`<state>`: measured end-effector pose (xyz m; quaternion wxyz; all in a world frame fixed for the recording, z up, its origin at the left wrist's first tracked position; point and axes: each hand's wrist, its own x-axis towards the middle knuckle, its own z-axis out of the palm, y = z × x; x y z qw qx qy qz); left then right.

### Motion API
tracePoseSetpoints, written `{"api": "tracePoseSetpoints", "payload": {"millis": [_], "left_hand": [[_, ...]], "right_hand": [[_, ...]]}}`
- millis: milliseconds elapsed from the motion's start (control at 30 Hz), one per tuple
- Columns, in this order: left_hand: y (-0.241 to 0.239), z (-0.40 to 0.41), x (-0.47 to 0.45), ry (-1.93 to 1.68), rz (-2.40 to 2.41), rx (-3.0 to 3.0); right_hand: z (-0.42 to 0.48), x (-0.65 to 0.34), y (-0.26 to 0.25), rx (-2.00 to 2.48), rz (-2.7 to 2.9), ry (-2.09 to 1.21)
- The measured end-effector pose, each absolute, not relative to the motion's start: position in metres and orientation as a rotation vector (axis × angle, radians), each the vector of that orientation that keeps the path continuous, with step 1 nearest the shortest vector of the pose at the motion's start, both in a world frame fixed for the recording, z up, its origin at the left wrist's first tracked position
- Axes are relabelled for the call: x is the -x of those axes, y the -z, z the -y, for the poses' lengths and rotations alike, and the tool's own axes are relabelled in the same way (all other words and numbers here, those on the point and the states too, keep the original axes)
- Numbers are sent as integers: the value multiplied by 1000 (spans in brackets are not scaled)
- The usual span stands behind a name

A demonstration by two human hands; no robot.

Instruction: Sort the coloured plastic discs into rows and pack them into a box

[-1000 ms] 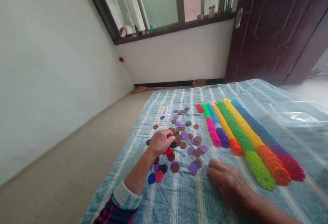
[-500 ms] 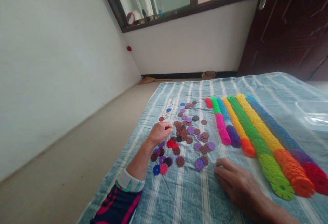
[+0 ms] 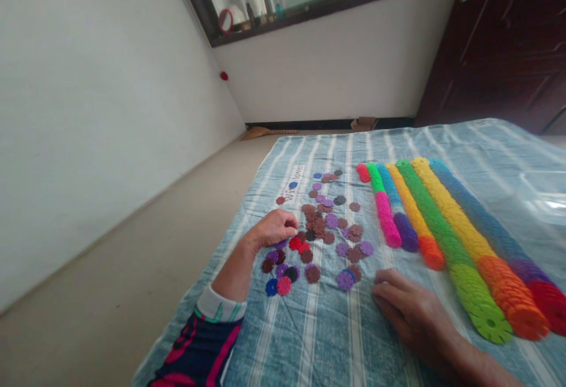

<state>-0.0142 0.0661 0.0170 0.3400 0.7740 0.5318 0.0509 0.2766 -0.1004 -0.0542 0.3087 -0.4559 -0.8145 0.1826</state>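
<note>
Loose discs (image 3: 325,228) lie scattered on the striped cloth (image 3: 309,334), left of the stacked rows (image 3: 442,222). Your left hand (image 3: 273,229) curls at their edge, seemingly picking; whether it holds one, I cannot tell. Your right hand (image 3: 413,313) rests flat and empty. Any pick needs a fingertip pinch on one rim.

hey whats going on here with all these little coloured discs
A person's left hand is curled over a scatter of loose discs, mostly brown and purple, on a blue striped cloth; whether it grips one is unclear. The right hand lies flat and open on the cloth, nearer the camera. Beside it, long rows of stacked discs, grouped by colour, lie side by side.
</note>
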Motion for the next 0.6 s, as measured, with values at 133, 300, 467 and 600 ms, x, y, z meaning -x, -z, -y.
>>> {"api": "tracePoseSetpoints", "payload": {"millis": [133, 300, 467, 600], "left_hand": [[-25, -62, 16, 25, -1349, -1993], [-28, -56, 6, 146, -1432, -2017], [-32, -55, 4, 128, -1439, -2043], [-34, -56, 5, 65, -1307, -1975]], "right_hand": [[101, -277, 56, 1211, 2148, -484], [100, -277, 53, 1202, 2148, -464], [98, -275, 48, 1207, 2146, -461], [97, -274, 48, 1225, 2149, -467]]}}
